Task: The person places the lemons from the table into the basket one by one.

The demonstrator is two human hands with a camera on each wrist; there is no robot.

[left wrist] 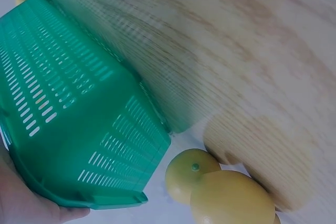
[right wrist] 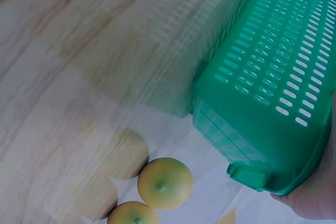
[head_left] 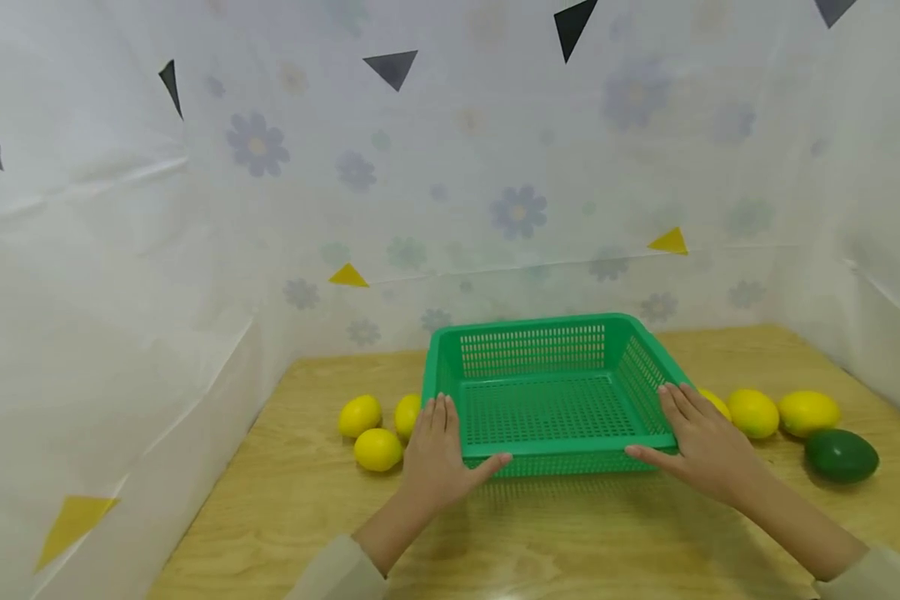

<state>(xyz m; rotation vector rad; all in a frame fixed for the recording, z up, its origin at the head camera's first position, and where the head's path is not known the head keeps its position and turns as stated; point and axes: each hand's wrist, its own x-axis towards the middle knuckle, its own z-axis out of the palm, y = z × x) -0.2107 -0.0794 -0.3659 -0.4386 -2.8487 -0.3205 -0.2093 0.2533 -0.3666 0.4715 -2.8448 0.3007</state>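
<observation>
A rectangular green plastic basket (head_left: 570,447) with slotted walls stands on the table, nothing inside it. My left hand (head_left: 437,457) rests on its near left corner, fingers straight along the side rim and thumb on the front rim. Mirroring it, my right hand (head_left: 708,442) lies on the near right corner, fingers extended and thumb along the front rim. In the left wrist view the basket's outer wall (left wrist: 89,124) fills the left side, the hand (left wrist: 26,203) at its rim. The right wrist view shows the opposite corner (right wrist: 252,124) with the hand (right wrist: 315,192) against the rim.
Three lemons (head_left: 378,450) sit on the wooden table (head_left: 570,542) left of the basket. To the right are three more lemons (head_left: 752,413) and a dark green avocado-like fruit (head_left: 841,456). White sheeting (head_left: 450,167) with flowers and triangles encloses the back and sides.
</observation>
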